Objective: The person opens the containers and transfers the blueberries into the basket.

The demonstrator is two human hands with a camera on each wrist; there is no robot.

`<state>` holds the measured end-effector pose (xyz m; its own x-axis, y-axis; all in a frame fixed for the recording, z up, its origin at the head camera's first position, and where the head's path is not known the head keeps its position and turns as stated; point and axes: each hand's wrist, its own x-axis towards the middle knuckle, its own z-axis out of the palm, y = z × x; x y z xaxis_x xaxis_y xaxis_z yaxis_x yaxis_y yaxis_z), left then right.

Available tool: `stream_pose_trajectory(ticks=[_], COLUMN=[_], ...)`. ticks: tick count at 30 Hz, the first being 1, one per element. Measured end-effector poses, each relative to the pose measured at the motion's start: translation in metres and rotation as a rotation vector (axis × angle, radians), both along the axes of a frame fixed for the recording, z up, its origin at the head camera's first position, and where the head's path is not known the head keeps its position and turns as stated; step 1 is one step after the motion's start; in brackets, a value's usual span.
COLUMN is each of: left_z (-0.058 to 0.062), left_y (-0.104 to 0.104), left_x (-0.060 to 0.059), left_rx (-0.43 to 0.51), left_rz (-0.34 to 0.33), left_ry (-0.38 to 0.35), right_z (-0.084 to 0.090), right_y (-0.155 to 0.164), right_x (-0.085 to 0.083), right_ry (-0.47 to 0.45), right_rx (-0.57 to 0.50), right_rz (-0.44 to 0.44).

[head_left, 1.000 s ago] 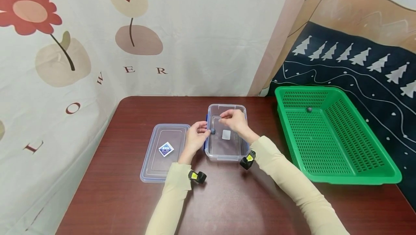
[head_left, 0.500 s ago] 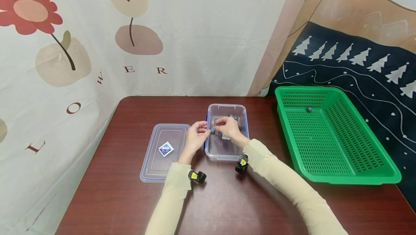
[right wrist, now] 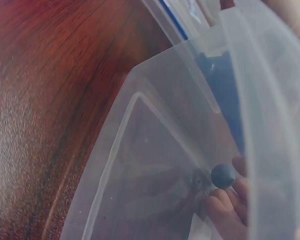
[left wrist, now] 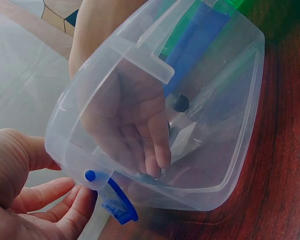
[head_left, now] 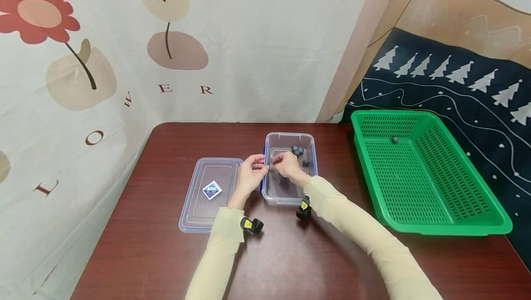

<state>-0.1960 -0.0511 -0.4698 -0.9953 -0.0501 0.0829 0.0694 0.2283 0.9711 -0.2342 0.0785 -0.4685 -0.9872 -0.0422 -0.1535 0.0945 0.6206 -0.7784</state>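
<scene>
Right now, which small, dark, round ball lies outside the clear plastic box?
The small, dark, round ball alone at the far end of the green plastic basket; the other visible balls are inside the clear box.

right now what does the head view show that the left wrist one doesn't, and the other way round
Only the head view: the diamond sticker on the lid, the single ball in the green basket and the printed flowers.

Only the left wrist view: the white label in the clear container, and the round blue peg by its clasp.

Both: the two hands, left and right, the container, at least one dark ball inside, the table and some green basket.
</scene>
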Motion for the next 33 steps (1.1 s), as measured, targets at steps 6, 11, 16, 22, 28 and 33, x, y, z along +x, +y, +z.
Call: stream_pose_trajectory(ticks=[6,11,16,22,28,33], left_z=[0.001,0.0,-0.001,-0.002,-0.002,-0.002], left_y=[0.0,0.0,0.0,0.0,0.0,-0.001], left_x=[0.0,0.001,0.001,0.001,0.001,0.001], left_rx=[0.005,0.009,0.011,0.001,-0.007,-0.025], left_rz=[-0.001,-0.005,-0.001,-0.001,0.007,0.016], left_ry=[-0.004,-0.002,-0.004,-0.009,-0.007,-0.007], right_z=[-0.027,-0.014,0.0,0.011,0.032,0.054], right_y=[0.003,-0.002,-0.001,0.006,0.02,0.039], right_x=[-0.017,-0.012,-0.002,-0.003,-0.006,-0.006], right_ry=[0.063,-0.027,-0.018,-0.047,-0.019,-0.003], right_rx=[0.011,0.098,0.094,0.042,-0.021,-0.128], right_rz=[0.053,0.015,0.038,0.007,-0.035,-0.039])
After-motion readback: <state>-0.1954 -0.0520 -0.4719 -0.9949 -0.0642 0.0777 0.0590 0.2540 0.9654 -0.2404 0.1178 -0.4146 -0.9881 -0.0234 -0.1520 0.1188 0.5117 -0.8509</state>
